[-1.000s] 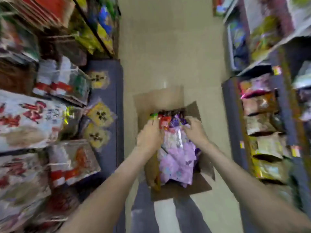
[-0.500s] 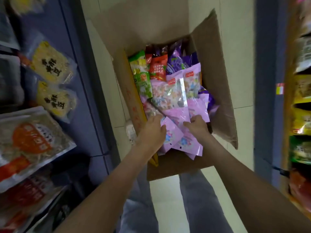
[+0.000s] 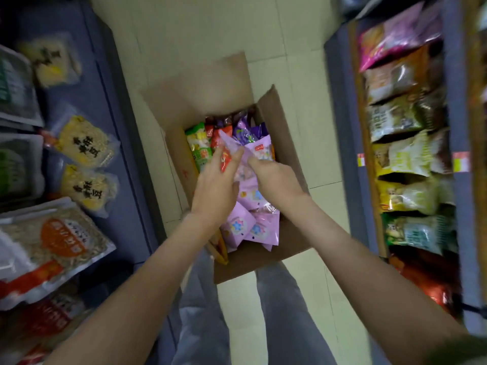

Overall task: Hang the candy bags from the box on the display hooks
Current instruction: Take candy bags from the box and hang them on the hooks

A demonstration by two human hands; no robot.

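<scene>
An open cardboard box (image 3: 286, 143) stands on the floor in front of my legs, filled with candy bags: pink ones (image 3: 250, 227) at the near end, green (image 3: 199, 143), red and purple (image 3: 243, 130) ones at the far end. Both hands are over the middle of the box. My left hand (image 3: 216, 185) and my right hand (image 3: 274, 177) together pinch the top of one pink candy bag (image 3: 237, 150) and lift its upper edge above the others. The lower part of that bag is hidden behind my hands.
Blue shelving runs down both sides of the narrow aisle. Yellow bean packs (image 3: 81, 143) and a large noodle pack (image 3: 50, 241) hang on the left. Rows of snack bags (image 3: 403, 159) fill the right shelf. Pale floor tiles (image 3: 210, 30) lie beyond the box.
Both hands have moved from the near end of the box to its middle and taken hold of one pink bag. The camera has shifted back a little.
</scene>
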